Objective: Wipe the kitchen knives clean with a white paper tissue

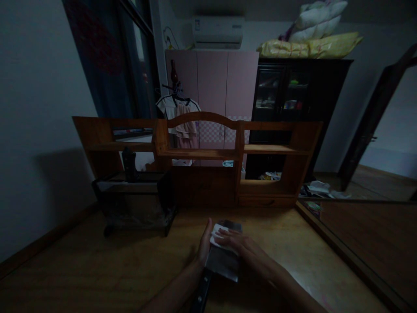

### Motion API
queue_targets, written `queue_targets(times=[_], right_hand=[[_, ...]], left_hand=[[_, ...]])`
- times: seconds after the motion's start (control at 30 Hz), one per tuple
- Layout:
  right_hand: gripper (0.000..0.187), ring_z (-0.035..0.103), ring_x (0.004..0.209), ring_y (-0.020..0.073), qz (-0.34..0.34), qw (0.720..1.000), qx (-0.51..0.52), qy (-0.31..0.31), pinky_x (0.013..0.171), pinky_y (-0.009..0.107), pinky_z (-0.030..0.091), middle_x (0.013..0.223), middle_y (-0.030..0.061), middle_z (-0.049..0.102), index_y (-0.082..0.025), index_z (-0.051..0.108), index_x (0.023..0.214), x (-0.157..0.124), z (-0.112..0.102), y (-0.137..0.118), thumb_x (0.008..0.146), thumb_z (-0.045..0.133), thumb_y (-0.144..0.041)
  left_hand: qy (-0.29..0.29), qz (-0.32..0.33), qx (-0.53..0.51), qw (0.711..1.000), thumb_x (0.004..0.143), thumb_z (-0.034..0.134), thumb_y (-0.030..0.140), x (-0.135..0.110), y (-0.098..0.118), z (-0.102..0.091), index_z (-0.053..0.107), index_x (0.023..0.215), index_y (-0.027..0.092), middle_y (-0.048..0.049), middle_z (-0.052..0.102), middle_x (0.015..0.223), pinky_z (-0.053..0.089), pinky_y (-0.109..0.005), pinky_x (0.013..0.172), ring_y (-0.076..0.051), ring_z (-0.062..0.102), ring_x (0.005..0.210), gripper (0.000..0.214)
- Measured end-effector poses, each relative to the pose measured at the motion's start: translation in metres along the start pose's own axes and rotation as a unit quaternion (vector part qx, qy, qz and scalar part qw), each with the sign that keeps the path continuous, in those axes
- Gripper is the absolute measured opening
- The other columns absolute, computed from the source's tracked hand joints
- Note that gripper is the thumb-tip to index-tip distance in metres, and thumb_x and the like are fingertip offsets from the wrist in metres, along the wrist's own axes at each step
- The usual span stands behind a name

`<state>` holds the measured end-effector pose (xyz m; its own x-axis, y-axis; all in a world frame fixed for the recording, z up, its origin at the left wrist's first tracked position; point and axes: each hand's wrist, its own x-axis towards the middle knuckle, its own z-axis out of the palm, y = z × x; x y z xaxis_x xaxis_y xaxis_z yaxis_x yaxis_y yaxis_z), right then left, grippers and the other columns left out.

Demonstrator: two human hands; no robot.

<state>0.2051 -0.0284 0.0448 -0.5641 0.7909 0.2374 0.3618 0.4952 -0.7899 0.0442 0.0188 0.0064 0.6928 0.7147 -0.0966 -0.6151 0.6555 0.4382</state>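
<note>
A wide cleaver with a grey blade and a dark handle lies flat on the wooden desk, its handle pointing toward me. My left hand rests along the blade's left edge with fingers straight. My right hand lies over the blade, its fingers pressing a small white cloth or tissue against the metal near the far end. The room is dim, so the fine detail of the fingers is hard to make out.
A wooden shelf unit stands along the desk's back edge. A dark glass tank with a black bottle behind it sits at the left. A pink wardrobe, a dark cabinet and an open doorway lie beyond.
</note>
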Motion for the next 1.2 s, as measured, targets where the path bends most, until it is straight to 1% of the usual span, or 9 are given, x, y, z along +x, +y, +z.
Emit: queue_targets(times=[0.13,0.3,0.43,0.5,0.6,0.73,0.87,1.0,1.2], right_hand=[[0.048,0.042,0.128,0.0239,0.01,0.998,0.062,0.013,0.111,0.048,0.024,0.134,-0.0008,0.053,-0.031,0.064,0.116,-0.003,0.0,0.006,0.097,0.022,-0.047],[0.064,0.052,0.118,0.0261,0.056,0.987,0.138,0.064,0.108,0.048,0.027,0.113,0.0036,0.068,-0.024,0.075,0.093,-0.004,-0.002,0.008,0.097,0.016,-0.05],[0.068,0.054,0.116,0.0274,0.086,0.983,0.127,0.101,0.107,0.048,0.029,0.104,0.0059,0.071,-0.022,0.076,0.086,-0.002,-0.005,0.013,0.096,0.016,-0.052],[0.064,0.057,0.113,0.0268,0.082,0.984,0.11,0.115,0.107,0.047,0.03,0.105,0.0057,0.071,-0.022,0.075,0.091,-0.001,-0.005,0.017,0.096,0.02,-0.053],[0.055,0.057,0.113,0.026,0.054,0.988,0.062,0.134,0.106,0.046,0.031,0.112,0.0043,0.069,-0.023,0.072,0.102,0.002,-0.004,0.02,0.095,0.026,-0.052],[0.047,0.056,0.115,0.0251,0.024,0.991,-0.004,0.134,0.102,0.043,0.037,0.122,0.0029,0.063,-0.026,0.065,0.114,0.004,-0.005,0.015,0.096,0.027,-0.048],[0.041,0.042,0.129,0.0215,0.014,0.991,-0.05,0.123,0.11,0.042,0.028,0.139,-0.0015,0.048,-0.033,0.052,0.128,0.004,-0.007,0.014,0.098,0.028,-0.044],[0.041,0.03,0.136,0.0188,-0.005,0.99,-0.099,0.097,0.114,0.043,0.021,0.145,-0.0027,0.037,-0.036,0.037,0.138,0.003,-0.007,0.02,0.099,0.027,-0.041],[0.041,0.024,0.139,0.0181,-0.023,0.99,-0.119,0.075,0.115,0.045,0.016,0.148,-0.002,0.033,-0.033,0.033,0.14,0.003,-0.008,0.017,0.099,0.029,-0.038]], left_hand=[[0.028,-0.008,0.044,0.999,0.084,0.028,0.07,0.003,0.005,-0.009,0.068,0.087,0.0,-0.0167,0.069,0.066,0.048,-0.036,0.074,-0.027,0.068,0.067,0.081],[0.054,-0.015,0.078,0.995,0.085,0.022,0.07,0.001,0.005,-0.013,0.068,0.098,-0.002,-0.0182,0.07,0.07,0.046,-0.038,0.08,-0.03,0.068,0.075,0.086],[0.008,-0.024,0.081,0.996,0.084,0.025,0.071,-0.001,0.003,-0.011,0.065,0.107,-0.001,-0.0195,0.071,0.082,0.042,-0.039,0.087,-0.032,0.067,0.086,0.085],[-0.027,-0.034,0.076,0.996,0.084,0.025,0.071,-0.002,0.002,-0.01,0.063,0.11,-0.001,-0.0202,0.07,0.089,0.04,-0.04,0.09,-0.032,0.065,0.091,0.085],[-0.046,-0.033,0.078,0.995,0.084,0.025,0.07,-0.003,0.002,-0.007,0.06,0.114,0.0,-0.0203,0.069,0.094,0.037,-0.04,0.092,-0.032,0.064,0.093,0.084],[-0.054,-0.038,0.088,0.994,0.083,0.025,0.072,-0.005,0.0,-0.003,0.061,0.11,-0.001,-0.0192,0.069,0.087,0.038,-0.038,0.087,-0.03,0.065,0.083,0.085],[-0.027,-0.034,0.101,0.994,0.083,0.028,0.071,-0.004,-0.002,-0.001,0.065,0.094,0.002,-0.0139,0.067,0.07,0.041,-0.032,0.073,-0.023,0.063,0.065,0.079],[0.007,-0.027,0.127,0.992,0.083,0.034,0.07,-0.004,-0.005,0.002,0.066,0.084,0.005,-0.01,0.064,0.063,0.039,-0.028,0.064,-0.019,0.059,0.055,0.072],[0.02,-0.024,0.122,0.992,0.085,0.034,0.065,-0.007,-0.005,0.009,0.067,0.083,0.007,-0.0092,0.066,0.064,0.039,-0.027,0.06,-0.017,0.058,0.053,0.066]])
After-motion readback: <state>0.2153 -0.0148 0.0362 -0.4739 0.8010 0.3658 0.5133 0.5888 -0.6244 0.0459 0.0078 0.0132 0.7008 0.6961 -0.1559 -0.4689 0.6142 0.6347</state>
